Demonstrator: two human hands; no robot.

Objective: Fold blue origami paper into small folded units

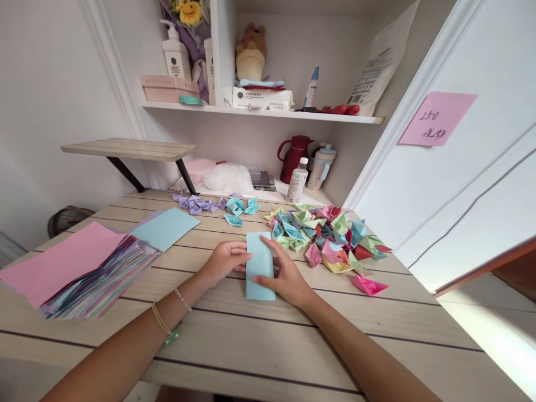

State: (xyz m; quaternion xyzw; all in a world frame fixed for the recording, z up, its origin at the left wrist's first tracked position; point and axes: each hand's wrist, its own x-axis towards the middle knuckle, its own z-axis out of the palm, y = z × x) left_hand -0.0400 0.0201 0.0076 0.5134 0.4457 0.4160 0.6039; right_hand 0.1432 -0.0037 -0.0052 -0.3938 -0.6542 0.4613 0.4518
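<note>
Holding light-blue paper (261,261) near the middle of the desk (234,352).
By the grip of the left hand (224,262), the left edge is pinched; by the right hand (288,276), the right side is clasped from front and behind. The paper is judged very light, bendable and easily creased, so it should be taken softly by its edges.

Both hands (291,276) hold a narrow light-blue paper (259,262) at the table (234,340) near colourful paper boats (333,252).
</note>
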